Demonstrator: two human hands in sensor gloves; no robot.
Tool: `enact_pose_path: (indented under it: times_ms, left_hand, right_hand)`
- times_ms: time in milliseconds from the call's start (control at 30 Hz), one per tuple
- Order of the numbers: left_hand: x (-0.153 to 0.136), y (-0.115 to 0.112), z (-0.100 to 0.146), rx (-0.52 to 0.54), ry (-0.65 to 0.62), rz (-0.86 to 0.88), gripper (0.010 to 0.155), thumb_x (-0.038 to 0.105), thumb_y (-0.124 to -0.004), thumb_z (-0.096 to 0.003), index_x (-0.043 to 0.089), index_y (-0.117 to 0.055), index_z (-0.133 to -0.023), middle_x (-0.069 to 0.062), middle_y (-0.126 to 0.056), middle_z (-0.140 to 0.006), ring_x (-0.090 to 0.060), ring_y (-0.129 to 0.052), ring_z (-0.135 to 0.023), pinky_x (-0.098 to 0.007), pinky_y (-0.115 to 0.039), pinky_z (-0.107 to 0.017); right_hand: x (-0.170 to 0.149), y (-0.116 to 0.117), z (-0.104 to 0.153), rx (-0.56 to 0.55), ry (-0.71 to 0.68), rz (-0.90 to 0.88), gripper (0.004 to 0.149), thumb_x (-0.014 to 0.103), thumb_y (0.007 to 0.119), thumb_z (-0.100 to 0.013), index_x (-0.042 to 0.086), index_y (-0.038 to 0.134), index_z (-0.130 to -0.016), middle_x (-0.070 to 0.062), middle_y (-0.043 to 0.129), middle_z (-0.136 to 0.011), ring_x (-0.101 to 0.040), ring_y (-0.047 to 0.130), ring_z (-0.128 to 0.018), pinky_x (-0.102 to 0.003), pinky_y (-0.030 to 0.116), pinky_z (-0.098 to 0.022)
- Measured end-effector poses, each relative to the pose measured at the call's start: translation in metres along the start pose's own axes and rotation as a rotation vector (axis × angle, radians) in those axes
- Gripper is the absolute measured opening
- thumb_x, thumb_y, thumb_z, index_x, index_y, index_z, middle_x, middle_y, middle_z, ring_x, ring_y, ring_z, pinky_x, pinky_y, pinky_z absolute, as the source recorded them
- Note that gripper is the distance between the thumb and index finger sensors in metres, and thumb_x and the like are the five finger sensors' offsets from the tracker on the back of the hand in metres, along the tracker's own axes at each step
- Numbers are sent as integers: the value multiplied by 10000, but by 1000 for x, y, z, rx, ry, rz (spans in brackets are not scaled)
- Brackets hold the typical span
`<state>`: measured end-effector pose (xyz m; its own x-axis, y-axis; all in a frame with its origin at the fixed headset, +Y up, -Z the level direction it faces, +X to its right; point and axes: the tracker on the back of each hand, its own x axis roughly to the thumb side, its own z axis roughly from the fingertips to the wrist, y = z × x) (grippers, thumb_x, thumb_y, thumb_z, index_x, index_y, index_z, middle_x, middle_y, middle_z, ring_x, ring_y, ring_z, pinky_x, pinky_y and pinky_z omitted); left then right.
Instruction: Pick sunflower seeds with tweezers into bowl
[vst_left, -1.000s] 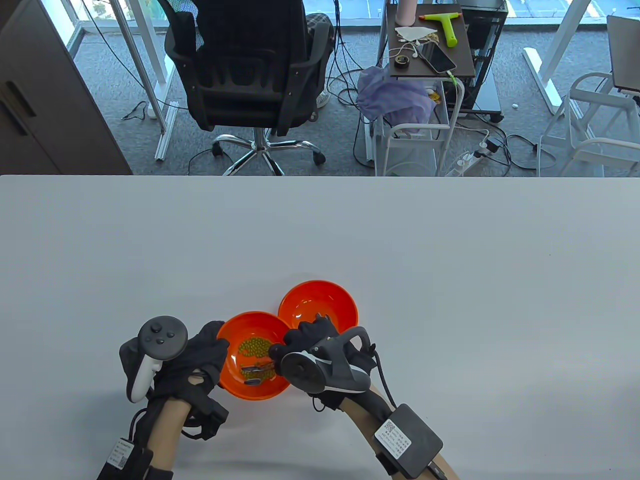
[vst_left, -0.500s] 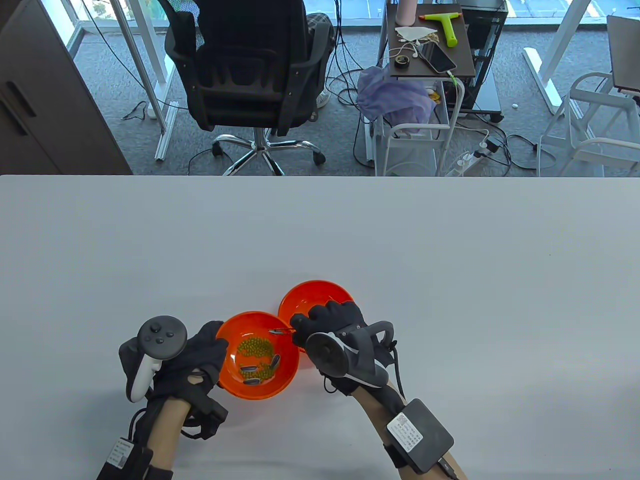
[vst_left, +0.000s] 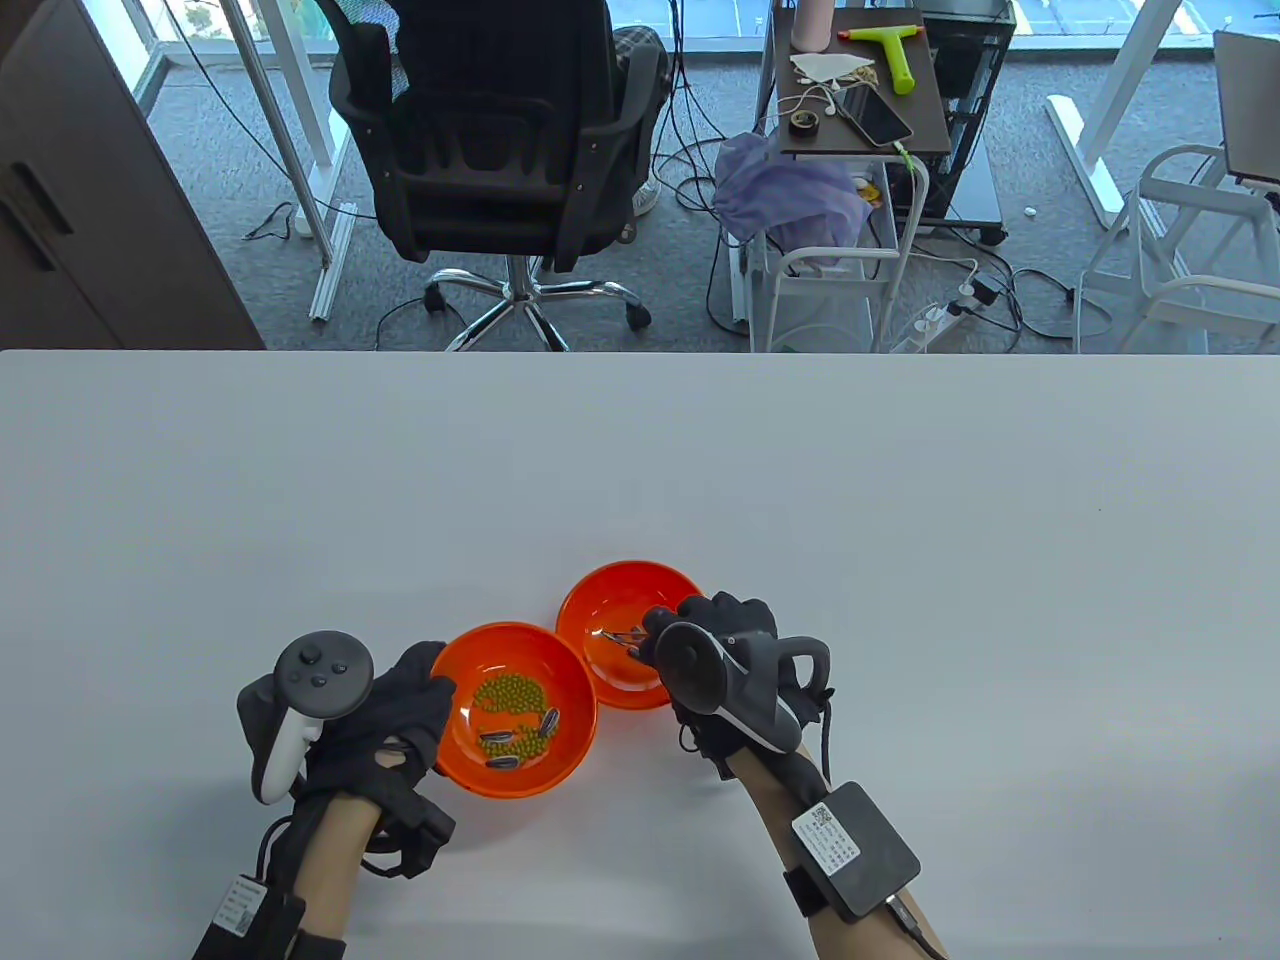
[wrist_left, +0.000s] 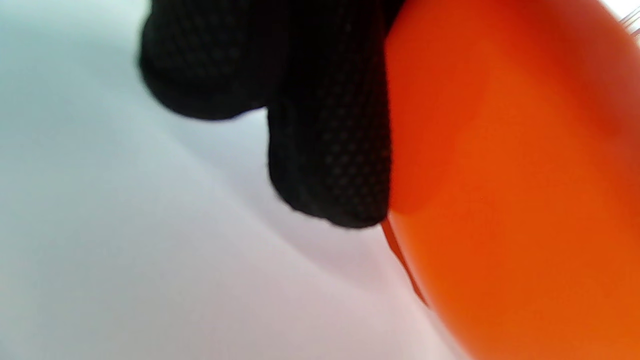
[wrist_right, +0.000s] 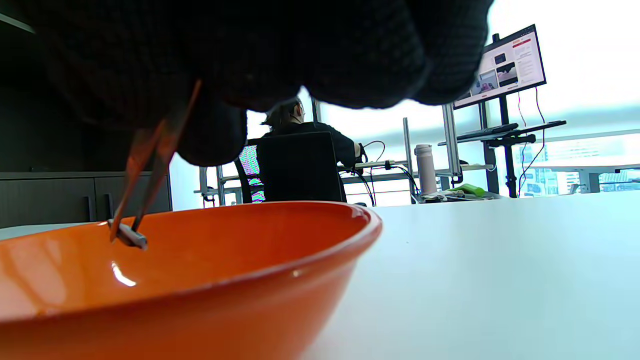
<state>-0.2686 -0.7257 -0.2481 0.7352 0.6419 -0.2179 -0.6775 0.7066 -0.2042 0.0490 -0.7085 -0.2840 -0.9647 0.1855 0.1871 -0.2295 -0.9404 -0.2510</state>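
Two orange bowls touch near the table's front. The near-left bowl (vst_left: 517, 708) holds green beans (vst_left: 510, 693) and three sunflower seeds (vst_left: 548, 721). My left hand (vst_left: 400, 715) grips its left rim; its fingers (wrist_left: 330, 150) press the bowl's outer wall (wrist_left: 515, 200). My right hand (vst_left: 715, 655) holds metal tweezers (vst_left: 628, 637) over the far-right bowl (vst_left: 610, 610). In the right wrist view the tweezers (wrist_right: 147, 165) pinch one seed (wrist_right: 131, 238) just inside that bowl (wrist_right: 225, 280).
The white table (vst_left: 900, 500) stretches wide behind and to both sides of the bowls. Beyond its far edge stand an office chair (vst_left: 500, 140) and a cart (vst_left: 860, 90).
My right hand lifted the tweezers with a seed out of the near-left bowl and carried it right and back over the far-right bowl. The left hand stayed on the rim.
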Motion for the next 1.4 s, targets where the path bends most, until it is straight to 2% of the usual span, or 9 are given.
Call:
enact_pose_path:
  times_ms: [200,367,533,767,1000,1400]
  left_hand:
    - [0,0,0,0,1,-1,516,362,-720,-485,199,-719,-974,-85,-983,-723,-172,-1169,-261,-332,-978,-235]
    - [0,0,0,0,1,-2,516,362,-721,-484,198,-720,-974,-85,-984,-722,-172,-1169,-259,-332,-979,-233]
    - [0,0,0,1,0,-3,516,362,-720,-485,199,-719,-974,-84,-983,-723,-172,-1169,-261,-332,-978,-236]
    - [1,-1,0,0,-1,-4,511,362,-720,-485,200,-724,-969,-84,-983,-722,-171,-1169,-261,-331,-979,-235]
    - [1,-1,0,0,-1,-4,515,362,-720,-485,199,-720,-973,-84,-983,-723,-172,-1169,-262,-332,-978,-236]
    - [1,-1,0,-2,-8,-1,517,362,-720,-485,198,-719,-975,-84,-982,-724,-173,-1169,-260,-332,-978,-235]
  right_hand:
    - [-2,5,-1,25,22,34,390,473,923,-286,331,1060,-622,169,971,-403,-110,976,-334,-408,849,-515]
    - [-1,-1,0,14,38,6,399,486,916,-286,346,1051,-634,175,970,-412,-107,979,-344,-407,848,-518]
    - [5,-14,1,-2,27,-124,402,492,912,-286,349,1049,-637,177,968,-415,-106,979,-351,-406,847,-522]
    - [32,-29,9,11,-100,-231,399,492,915,-283,364,1046,-637,176,967,-426,-108,977,-375,-409,836,-541]
    - [68,-22,22,110,-278,-159,400,491,918,-282,361,1048,-636,172,968,-425,-112,978,-375,-414,835,-542]
    - [81,-7,30,118,-331,-73,405,501,915,-281,359,1047,-636,179,970,-410,-110,983,-353,-407,846,-524]
